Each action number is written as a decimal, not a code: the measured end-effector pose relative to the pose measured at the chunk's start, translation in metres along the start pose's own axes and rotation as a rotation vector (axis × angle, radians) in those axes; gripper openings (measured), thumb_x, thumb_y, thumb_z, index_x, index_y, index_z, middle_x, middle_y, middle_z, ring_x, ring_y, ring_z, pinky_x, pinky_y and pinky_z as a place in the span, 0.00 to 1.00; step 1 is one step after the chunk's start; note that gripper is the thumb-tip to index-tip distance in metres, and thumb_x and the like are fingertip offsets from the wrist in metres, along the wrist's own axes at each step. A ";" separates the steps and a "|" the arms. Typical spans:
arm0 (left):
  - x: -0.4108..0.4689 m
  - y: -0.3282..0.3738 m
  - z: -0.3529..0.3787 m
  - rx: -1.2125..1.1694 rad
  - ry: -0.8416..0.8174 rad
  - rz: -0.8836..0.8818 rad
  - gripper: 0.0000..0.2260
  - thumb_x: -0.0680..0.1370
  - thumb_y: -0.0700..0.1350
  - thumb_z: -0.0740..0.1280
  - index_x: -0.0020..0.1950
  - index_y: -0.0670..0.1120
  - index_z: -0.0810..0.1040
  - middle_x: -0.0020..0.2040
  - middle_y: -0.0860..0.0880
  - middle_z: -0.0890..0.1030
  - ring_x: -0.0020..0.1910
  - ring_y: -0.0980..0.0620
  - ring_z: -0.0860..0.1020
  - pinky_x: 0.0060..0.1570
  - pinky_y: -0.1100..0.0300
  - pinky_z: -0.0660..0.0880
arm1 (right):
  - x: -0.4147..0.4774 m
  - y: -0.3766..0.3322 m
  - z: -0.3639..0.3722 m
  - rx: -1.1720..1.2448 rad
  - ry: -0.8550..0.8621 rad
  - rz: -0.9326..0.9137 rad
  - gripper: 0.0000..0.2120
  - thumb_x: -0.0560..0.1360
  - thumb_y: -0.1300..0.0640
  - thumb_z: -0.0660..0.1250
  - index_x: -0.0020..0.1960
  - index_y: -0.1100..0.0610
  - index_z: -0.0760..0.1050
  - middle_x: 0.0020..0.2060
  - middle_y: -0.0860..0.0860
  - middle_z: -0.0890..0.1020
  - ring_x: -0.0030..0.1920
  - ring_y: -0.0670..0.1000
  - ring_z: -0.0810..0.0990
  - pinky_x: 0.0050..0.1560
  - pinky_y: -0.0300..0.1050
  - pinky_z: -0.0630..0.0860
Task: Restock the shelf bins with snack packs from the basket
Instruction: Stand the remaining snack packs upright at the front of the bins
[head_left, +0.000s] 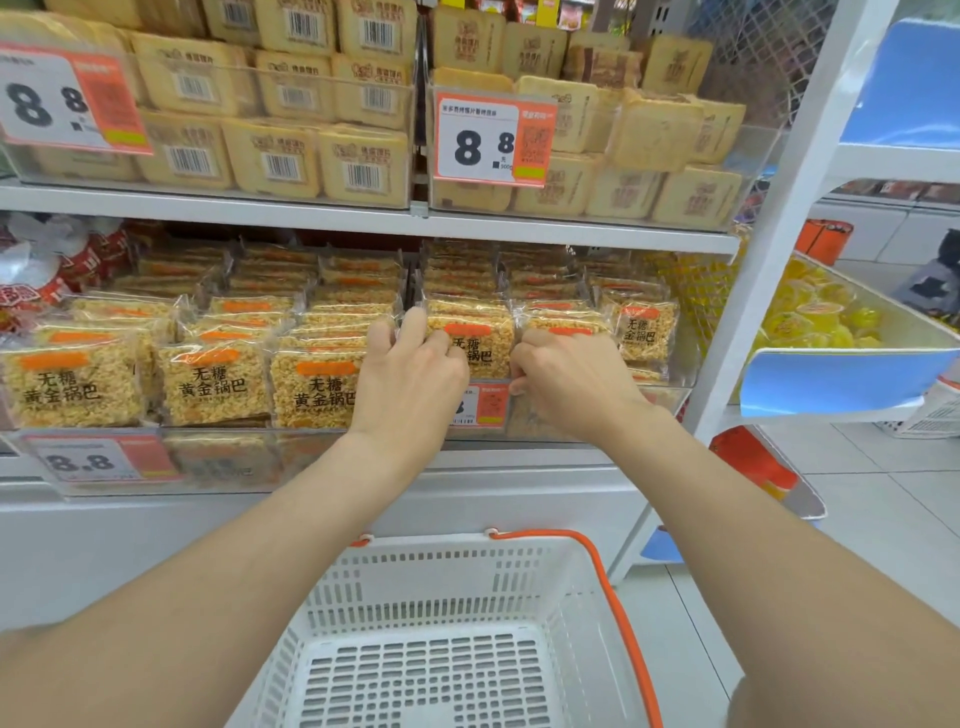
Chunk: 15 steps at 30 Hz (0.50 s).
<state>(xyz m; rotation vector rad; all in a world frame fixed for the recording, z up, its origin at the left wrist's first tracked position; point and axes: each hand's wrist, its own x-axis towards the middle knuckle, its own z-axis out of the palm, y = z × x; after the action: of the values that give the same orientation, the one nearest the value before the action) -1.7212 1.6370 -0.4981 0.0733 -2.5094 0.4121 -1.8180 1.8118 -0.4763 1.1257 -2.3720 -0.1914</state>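
A clear snack pack of golden puffed rice (480, 340) with an orange label stands upright at the front of the lower right shelf bin (670, 397). My left hand (410, 371) grips its left edge, fingers curled over the top. My right hand (563, 376) pinches its lower right corner with curled fingers. Matching packs (208, 382) fill the lower left bin. Below my arms stands the white basket (441, 587) with an orange handle; nothing shows inside it.
The upper shelf holds two clear bins of pale yellow square packs (291, 156) with 8.8 price tags (493, 137). A white upright post (779, 218) borders the shelf on the right. Beyond it a blue-edged bin holds yellow jelly cups (810, 317).
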 end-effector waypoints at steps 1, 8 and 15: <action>0.001 0.001 -0.001 -0.006 -0.012 0.001 0.10 0.69 0.36 0.78 0.42 0.47 0.80 0.40 0.50 0.79 0.58 0.42 0.73 0.55 0.45 0.65 | 0.001 0.001 0.000 -0.004 0.000 -0.006 0.09 0.83 0.48 0.68 0.52 0.53 0.81 0.49 0.47 0.80 0.36 0.55 0.80 0.29 0.42 0.61; -0.002 0.001 0.002 0.031 0.005 -0.022 0.08 0.72 0.39 0.77 0.41 0.48 0.79 0.39 0.52 0.76 0.57 0.43 0.71 0.57 0.44 0.61 | -0.002 0.001 0.003 -0.056 -0.013 -0.048 0.09 0.83 0.49 0.68 0.52 0.55 0.80 0.49 0.48 0.80 0.32 0.54 0.77 0.27 0.42 0.62; -0.013 0.008 0.002 0.035 -0.039 -0.020 0.09 0.69 0.36 0.72 0.45 0.49 0.79 0.43 0.52 0.77 0.61 0.41 0.67 0.59 0.43 0.60 | -0.011 0.000 0.012 -0.102 -0.125 -0.059 0.06 0.76 0.59 0.77 0.49 0.54 0.80 0.43 0.48 0.77 0.27 0.52 0.71 0.24 0.41 0.50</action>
<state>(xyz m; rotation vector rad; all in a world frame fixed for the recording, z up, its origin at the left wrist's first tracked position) -1.7127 1.6439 -0.5092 0.1214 -2.5382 0.4506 -1.8183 1.8190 -0.4909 1.1661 -2.4089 -0.4103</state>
